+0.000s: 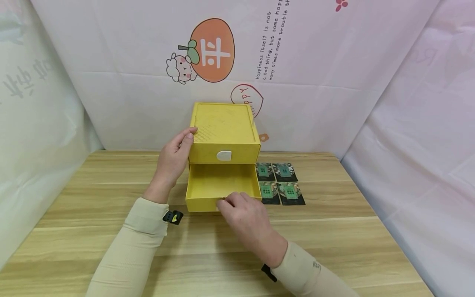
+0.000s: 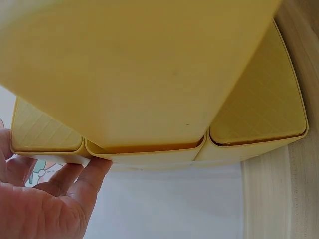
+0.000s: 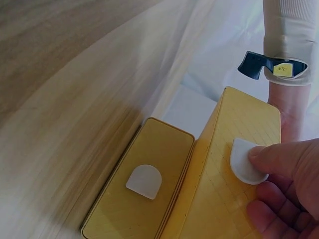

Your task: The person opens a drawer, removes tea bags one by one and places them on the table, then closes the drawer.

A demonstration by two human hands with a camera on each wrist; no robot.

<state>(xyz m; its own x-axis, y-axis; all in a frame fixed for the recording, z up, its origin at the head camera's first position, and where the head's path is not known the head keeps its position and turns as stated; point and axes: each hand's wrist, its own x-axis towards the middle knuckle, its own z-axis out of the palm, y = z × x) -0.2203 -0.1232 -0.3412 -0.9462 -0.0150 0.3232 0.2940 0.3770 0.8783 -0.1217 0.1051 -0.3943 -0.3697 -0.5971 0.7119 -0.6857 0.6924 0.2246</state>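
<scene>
A yellow drawer cabinet [image 1: 224, 123] stands against the back sheet, with a lower drawer [image 1: 222, 177] pulled out and its bare yellow floor showing. At that drawer's front, my right hand [image 1: 248, 218] pinches the white handle [image 3: 246, 162] between thumb and fingers. My left hand [image 1: 176, 154] rests against the cabinet's left side near the top front corner. In the left wrist view its fingers [image 2: 88, 186] lie fairly straight along the side. Another white handle [image 1: 224, 155] marks the closed top drawer. Below the pulled drawer, the right wrist view shows a closed bottom drawer [image 3: 157, 132].
Several square green-and-dark cards [image 1: 291, 193] lie flat on the wooden table [image 1: 330, 247], just right of the cabinet. A printed white sheet [image 1: 304, 115] hangs behind, and pale fabric [image 1: 419, 144] bounds the sides.
</scene>
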